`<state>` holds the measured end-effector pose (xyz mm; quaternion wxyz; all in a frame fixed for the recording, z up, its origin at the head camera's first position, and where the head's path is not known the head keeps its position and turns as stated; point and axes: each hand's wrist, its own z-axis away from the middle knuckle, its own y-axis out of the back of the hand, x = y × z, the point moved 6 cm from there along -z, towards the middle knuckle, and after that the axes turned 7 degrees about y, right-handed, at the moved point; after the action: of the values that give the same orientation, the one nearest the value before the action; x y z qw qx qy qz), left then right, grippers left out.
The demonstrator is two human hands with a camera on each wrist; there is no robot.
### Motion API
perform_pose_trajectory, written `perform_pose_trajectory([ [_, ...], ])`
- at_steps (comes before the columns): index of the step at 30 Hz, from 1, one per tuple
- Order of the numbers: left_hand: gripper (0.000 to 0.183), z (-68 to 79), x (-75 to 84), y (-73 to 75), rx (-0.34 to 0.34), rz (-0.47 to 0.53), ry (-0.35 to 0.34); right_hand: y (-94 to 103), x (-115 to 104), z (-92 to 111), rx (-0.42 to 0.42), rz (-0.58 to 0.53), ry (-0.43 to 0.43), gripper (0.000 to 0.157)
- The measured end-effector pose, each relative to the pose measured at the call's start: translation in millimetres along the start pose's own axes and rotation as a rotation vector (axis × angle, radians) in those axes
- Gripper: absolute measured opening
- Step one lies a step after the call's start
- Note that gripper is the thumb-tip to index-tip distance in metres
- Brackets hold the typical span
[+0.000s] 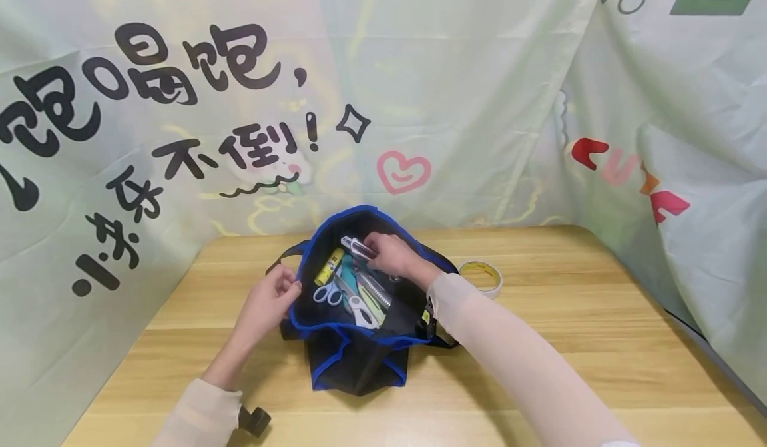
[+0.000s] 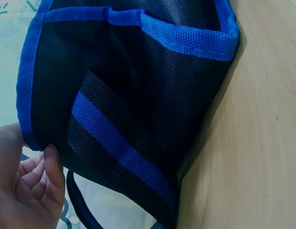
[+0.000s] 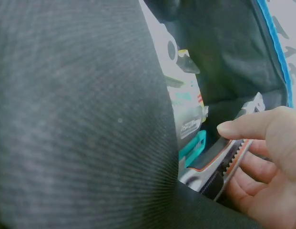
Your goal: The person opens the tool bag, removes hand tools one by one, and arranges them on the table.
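Note:
A black tool bag [image 1: 359,360] with blue edging stands on the table with its mouth open. My left hand [image 1: 272,300] pinches the bag's left rim between thumb and fingers; the left wrist view shows the blue trim [image 2: 25,95] running down to that grip. Inside the bag, my right hand [image 1: 392,254] holds a utility knife [image 3: 224,162] with a grey and orange body and a notched strip. Below it lie a yellow glue stick [image 1: 329,267], blue-handled scissors [image 1: 328,294], white-handled scissors [image 1: 362,312] and other tools, partly covering one another.
A roll of tape [image 1: 495,287] lies on the wooden table [image 1: 569,340] right of the bag, partly behind my right sleeve. A printed cloth [image 1: 479,100] hangs behind the table. Near my left cuff sits a small black object [image 1: 257,422].

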<state>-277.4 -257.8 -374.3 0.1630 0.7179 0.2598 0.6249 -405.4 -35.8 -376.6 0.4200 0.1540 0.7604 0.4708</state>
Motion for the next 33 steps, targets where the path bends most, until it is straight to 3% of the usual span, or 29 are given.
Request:
perform_pose_trajectory([
  [4,0.010,0.0,-0.9,0.0,-0.002,-0.001,0.001,2.3,-4,2,-0.014,0.019,0.007,0.040],
  [9,0.010,-0.2,-1.0,-0.3,-0.006,0.001,-0.001,6.3,-9,4,-0.014,0.057,0.025,0.032],
  [14,0.010,-0.4,-1.4,-0.3,-0.010,0.001,-0.004,16.4,-18,8,0.040,0.072,0.063,0.029],
  [25,0.009,-0.1,-1.1,2.0,-0.003,-0.015,-0.015,47.9,-27,10,0.199,-0.195,0.061,0.034],
  [33,0.010,-0.9,-1.5,2.5,-0.004,-0.016,-0.029,75.2,-32,19,0.205,-0.202,0.067,0.039],
])
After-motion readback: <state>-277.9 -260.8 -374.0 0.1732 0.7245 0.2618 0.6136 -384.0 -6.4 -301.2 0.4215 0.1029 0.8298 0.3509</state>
